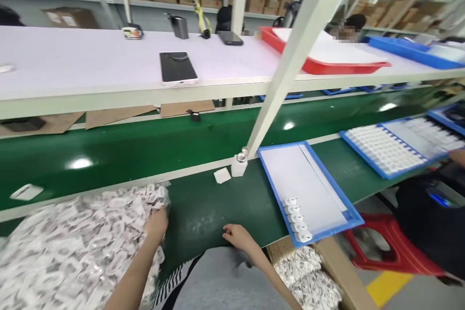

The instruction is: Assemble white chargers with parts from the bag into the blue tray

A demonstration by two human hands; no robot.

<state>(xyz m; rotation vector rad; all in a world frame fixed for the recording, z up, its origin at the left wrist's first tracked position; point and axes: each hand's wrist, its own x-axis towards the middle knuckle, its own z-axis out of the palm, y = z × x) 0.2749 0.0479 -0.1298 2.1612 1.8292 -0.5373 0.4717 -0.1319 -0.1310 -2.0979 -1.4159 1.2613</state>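
Note:
At the right edge of a clear plastic bag (109, 232) full of small white oval plastic parts, my left hand (157, 223) has its fingers closed in among the pieces. What they grip is hidden. My right hand (238, 236) hovers over or rests near the front edge of the green worktop (203, 203). Its fingers are loosely bent, thumb and fingertips slightly apart, with nothing seen in them. A blue-rimmed tray (308, 184) to the right has a short row of white parts (298, 220) along its near left side.
A white pump bottle (239, 165) and a small white pad (222, 175) stand by the slanted post (276, 92). Below the tray, a cardboard box (334, 261) holds many white parts. Phones and a red tray (345, 68) lie on the shelf. A co-worker (432, 203) sits at right.

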